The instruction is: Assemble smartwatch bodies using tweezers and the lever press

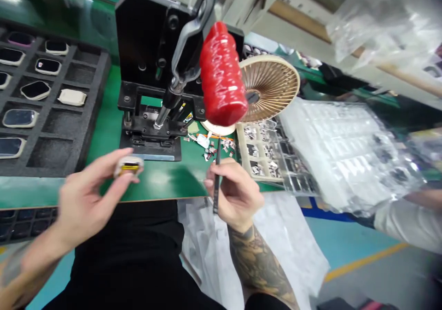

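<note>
The watch case (130,166), small and pale with a yellow patch inside, is in your left hand (84,201), raised over the front of the counter (160,181) just before the press (148,38). Your left thumb and fingers are pinched narrow on its edges. Fine detail inside the case is too blurred to read.

Your right hand (238,190) holds dark tweezers (217,185) in a pen-like grip, fingers closed about the shaft. The tips point away from you, towards the small loose pieces (226,145) on the counter; whether they touch any, you cannot tell from this view. Beside those pieces lies a white tag (203,140).

The press stands beyond your left hand, its red handle (223,75) leaning forward above the counter. To its left, a dark foam tray (99,91) carries several watches (20,118) in separate pockets. To the right of the handle, partly behind it, is a round fan (276,86). Nearer you sits a divided box (244,155), its compartments holding small parts. Clear plastic trays (331,144) are stacked to the right of the box. At the far right, another person's pale sleeve (407,222) is visible.
</note>
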`<state>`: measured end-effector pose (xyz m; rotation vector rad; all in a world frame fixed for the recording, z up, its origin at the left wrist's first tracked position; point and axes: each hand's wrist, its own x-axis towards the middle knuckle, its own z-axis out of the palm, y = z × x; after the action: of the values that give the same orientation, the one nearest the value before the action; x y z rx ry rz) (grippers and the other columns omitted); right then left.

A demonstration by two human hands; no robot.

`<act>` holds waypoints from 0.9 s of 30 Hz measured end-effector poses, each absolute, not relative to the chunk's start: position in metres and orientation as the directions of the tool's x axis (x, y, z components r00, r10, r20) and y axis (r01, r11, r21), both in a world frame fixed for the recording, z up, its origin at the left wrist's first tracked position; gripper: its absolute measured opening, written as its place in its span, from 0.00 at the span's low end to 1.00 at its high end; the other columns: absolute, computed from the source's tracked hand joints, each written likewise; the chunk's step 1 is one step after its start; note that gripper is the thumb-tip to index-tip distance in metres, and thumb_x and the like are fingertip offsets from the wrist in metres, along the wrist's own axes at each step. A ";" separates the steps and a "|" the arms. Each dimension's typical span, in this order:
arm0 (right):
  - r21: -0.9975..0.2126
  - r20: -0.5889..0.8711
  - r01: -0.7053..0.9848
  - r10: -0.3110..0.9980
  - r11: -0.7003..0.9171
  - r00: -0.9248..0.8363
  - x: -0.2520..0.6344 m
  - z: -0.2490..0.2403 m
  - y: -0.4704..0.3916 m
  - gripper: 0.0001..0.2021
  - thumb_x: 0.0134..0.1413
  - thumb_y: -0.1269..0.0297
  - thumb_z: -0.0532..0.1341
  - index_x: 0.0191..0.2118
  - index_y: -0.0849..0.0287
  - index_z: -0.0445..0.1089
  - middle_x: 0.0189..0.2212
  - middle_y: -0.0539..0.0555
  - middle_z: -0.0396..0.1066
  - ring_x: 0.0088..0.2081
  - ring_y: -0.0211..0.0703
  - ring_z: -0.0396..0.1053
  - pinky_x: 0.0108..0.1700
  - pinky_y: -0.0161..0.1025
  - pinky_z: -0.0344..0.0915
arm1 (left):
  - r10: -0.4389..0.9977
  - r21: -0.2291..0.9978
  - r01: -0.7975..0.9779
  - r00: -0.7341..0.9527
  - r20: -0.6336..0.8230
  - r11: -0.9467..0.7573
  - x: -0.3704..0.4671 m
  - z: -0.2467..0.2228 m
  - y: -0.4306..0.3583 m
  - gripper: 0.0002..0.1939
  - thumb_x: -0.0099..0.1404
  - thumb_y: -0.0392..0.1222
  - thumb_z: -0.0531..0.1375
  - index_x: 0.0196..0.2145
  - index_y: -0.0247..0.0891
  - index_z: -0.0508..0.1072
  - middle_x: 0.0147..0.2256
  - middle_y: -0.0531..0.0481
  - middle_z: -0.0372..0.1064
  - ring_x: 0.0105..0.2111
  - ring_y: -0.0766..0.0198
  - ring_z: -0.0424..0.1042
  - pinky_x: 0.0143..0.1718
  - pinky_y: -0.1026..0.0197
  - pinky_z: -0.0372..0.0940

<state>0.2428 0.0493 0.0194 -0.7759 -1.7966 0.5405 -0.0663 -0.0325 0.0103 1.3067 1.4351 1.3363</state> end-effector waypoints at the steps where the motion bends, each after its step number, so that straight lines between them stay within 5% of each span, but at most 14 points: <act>1: -0.630 0.717 0.261 0.677 0.732 -0.169 0.237 0.021 0.052 0.14 0.70 0.68 0.70 0.57 0.49 0.84 0.34 0.53 0.80 0.34 0.46 0.77 0.36 0.46 0.75 | 0.990 0.996 0.057 -0.120 0.076 -0.070 -0.044 0.009 -0.024 0.21 0.77 0.43 0.72 0.64 0.43 0.80 0.50 0.46 0.88 0.42 0.56 0.89 0.47 0.56 0.84; 4: -0.587 0.792 0.226 0.609 0.778 -0.040 0.219 0.022 0.056 0.09 0.74 0.61 0.69 0.54 0.47 0.86 0.31 0.53 0.78 0.30 0.46 0.76 0.31 0.46 0.73 | 0.999 0.970 -0.239 0.022 -0.038 0.042 0.001 -0.002 -0.001 0.14 0.80 0.47 0.69 0.57 0.41 0.77 0.43 0.46 0.88 0.40 0.56 0.90 0.38 0.61 0.82; 6: -0.639 0.758 0.163 0.651 0.752 -0.032 0.213 0.020 0.055 0.10 0.73 0.62 0.71 0.55 0.46 0.86 0.33 0.53 0.80 0.32 0.47 0.79 0.32 0.47 0.76 | 0.994 0.953 -0.285 0.046 -0.095 0.104 0.011 -0.009 0.005 0.15 0.80 0.49 0.70 0.56 0.40 0.76 0.43 0.45 0.88 0.42 0.55 0.90 0.40 0.61 0.82; 13: -0.786 0.596 0.097 0.790 0.611 -0.146 0.209 0.005 0.043 0.17 0.69 0.77 0.69 0.55 0.48 0.83 0.48 0.55 0.86 0.48 0.49 0.86 0.45 0.50 0.86 | 0.996 0.970 -0.230 0.048 -0.073 0.082 0.008 -0.014 -0.003 0.23 0.81 0.48 0.68 0.69 0.40 0.75 0.44 0.47 0.89 0.44 0.57 0.90 0.49 0.59 0.83; 22: -0.792 0.582 0.141 0.804 0.594 -0.119 0.203 0.000 0.042 0.10 0.70 0.73 0.70 0.52 0.52 0.83 0.42 0.55 0.86 0.44 0.50 0.86 0.44 0.49 0.87 | 1.000 0.983 -0.181 0.025 -0.007 0.011 0.010 -0.017 -0.002 0.23 0.81 0.44 0.68 0.68 0.37 0.76 0.46 0.46 0.89 0.44 0.57 0.90 0.50 0.60 0.83; 27: -0.955 0.291 -0.069 0.955 0.287 -0.052 0.200 -0.004 0.043 0.04 0.73 0.66 0.71 0.49 0.52 0.82 0.41 0.53 0.85 0.37 0.41 0.84 0.40 0.39 0.84 | 0.999 0.985 -0.170 0.031 -0.034 0.039 0.009 -0.013 -0.004 0.22 0.81 0.46 0.67 0.68 0.38 0.77 0.47 0.46 0.89 0.44 0.56 0.90 0.50 0.58 0.84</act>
<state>0.2004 0.0431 -0.0039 -0.9176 -1.3344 1.0612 0.0085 -0.0037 -0.0134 1.0695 1.0796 1.2382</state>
